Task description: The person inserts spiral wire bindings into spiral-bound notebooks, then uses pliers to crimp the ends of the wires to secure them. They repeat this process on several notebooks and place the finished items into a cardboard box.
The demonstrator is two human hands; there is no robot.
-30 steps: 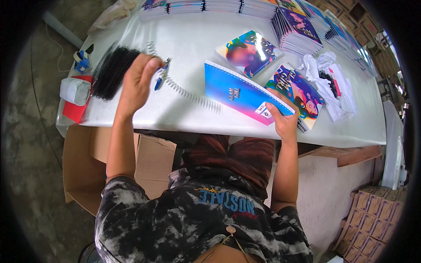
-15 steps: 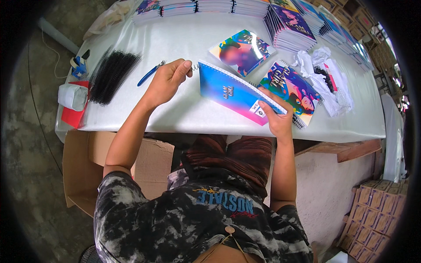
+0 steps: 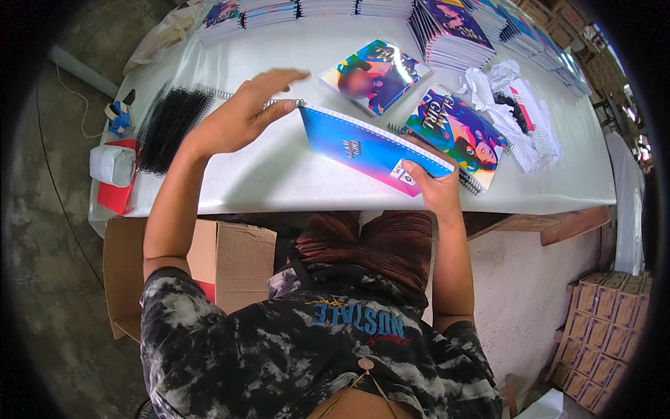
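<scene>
A blue-to-pink notebook (image 3: 363, 148) is held tilted over the table, with a row of punched holes along its upper edge. My right hand (image 3: 438, 187) grips its right end, thumb on the cover and fingers behind. A black spiral binding coil (image 3: 213, 91) runs out leftward from the notebook's upper left corner. My left hand (image 3: 244, 115) is open over this coil, fingers stretched and thumb apart, hiding part of it. To the left lies a pile of black spiral coils (image 3: 171, 129). Two colourful notebooks lie behind: one flat (image 3: 377, 75), and a spiral-bound one (image 3: 457, 129) near my right hand.
Notebook stacks (image 3: 450, 35) line the table's far side. Crumpled white paper (image 3: 534, 143) lies at the right. A tape dispenser (image 3: 120, 117) and a white wrapped bundle (image 3: 112, 165) sit on the left edge. An open cardboard box (image 3: 244, 262) stands below the table.
My left hand has opened from its pinch at the notebook's corner and shifted left. More coil now shows to the left. The blue-handled pliers are now hidden behind my left hand and arm.
</scene>
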